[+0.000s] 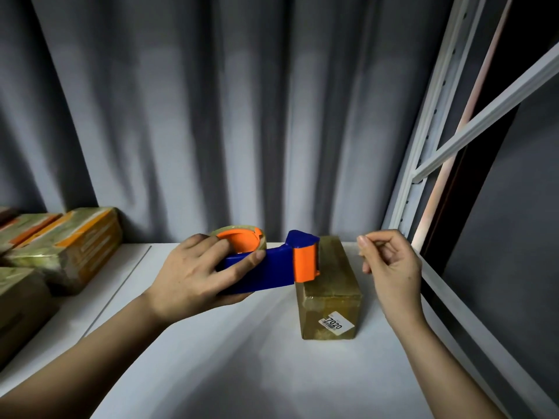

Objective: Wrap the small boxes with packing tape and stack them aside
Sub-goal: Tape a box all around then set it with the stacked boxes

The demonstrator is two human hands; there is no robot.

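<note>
A small brown box (331, 285) wrapped in glossy tape lies on the white table (242, 358), its near end bearing a white label. My left hand (193, 273) grips a blue and orange tape dispenser (269, 264), whose orange front end rests against the box's left top edge. My right hand (390, 264) hovers just right of the box, fingers curled, thumb and forefinger pinched together; whether they hold a tape end I cannot tell.
Several taped boxes (69, 246) are stacked at the left side of the table. A grey curtain hangs behind. A white metal shelf frame (423, 140) rises at the right, along the table's right edge.
</note>
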